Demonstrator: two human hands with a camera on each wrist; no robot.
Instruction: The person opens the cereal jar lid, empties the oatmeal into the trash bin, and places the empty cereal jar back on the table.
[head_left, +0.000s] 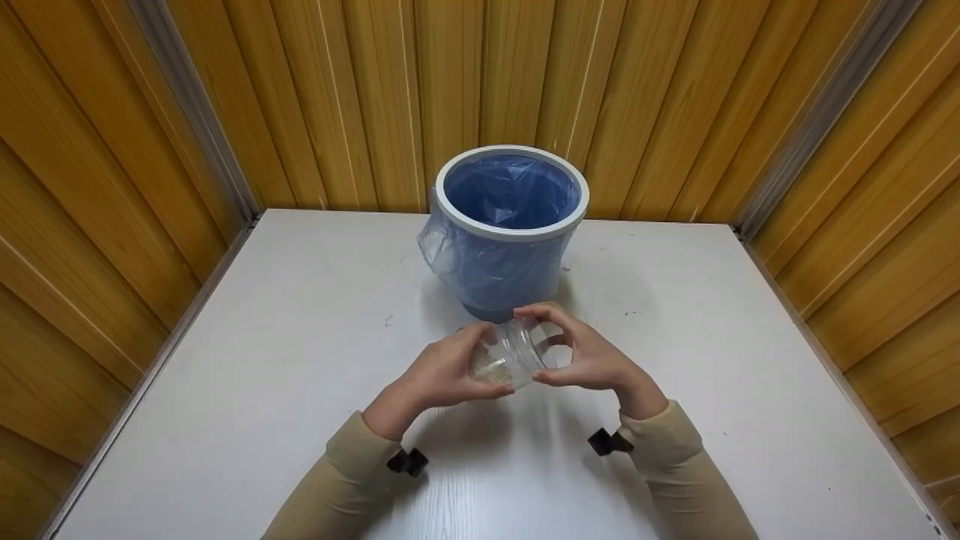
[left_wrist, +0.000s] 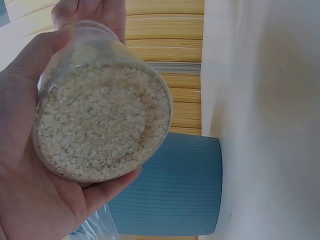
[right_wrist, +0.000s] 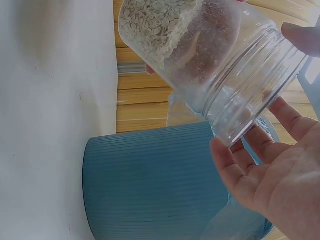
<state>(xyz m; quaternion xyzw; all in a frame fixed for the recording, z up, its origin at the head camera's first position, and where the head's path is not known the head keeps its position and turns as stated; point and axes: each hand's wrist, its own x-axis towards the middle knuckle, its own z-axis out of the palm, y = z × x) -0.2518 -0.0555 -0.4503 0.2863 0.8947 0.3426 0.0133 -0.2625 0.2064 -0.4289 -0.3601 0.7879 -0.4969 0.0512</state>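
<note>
Between my hands, in front of the bin, tilts a clear jar (head_left: 512, 358) partly filled with oat flakes (left_wrist: 102, 125). My left hand (head_left: 442, 371) grips the jar's body near its base, thumb on the near side. At the other end, my right hand (head_left: 596, 356) holds the ringed, see-through mouth end between thumb and curled fingers (right_wrist: 290, 120). In the right wrist view the flakes gather toward the base, and the neck part shows clear. The left wrist view looks at the jar's bottom, with the flakes spread behind it.
A blue waste bin (head_left: 517, 235) with a pale rim and a see-through blue liner (head_left: 442, 247) stands just beyond the hands. It stands on a white table (head_left: 300, 315) with a few small dark specks. Wood-look panels (head_left: 450, 90) enclose the back and sides.
</note>
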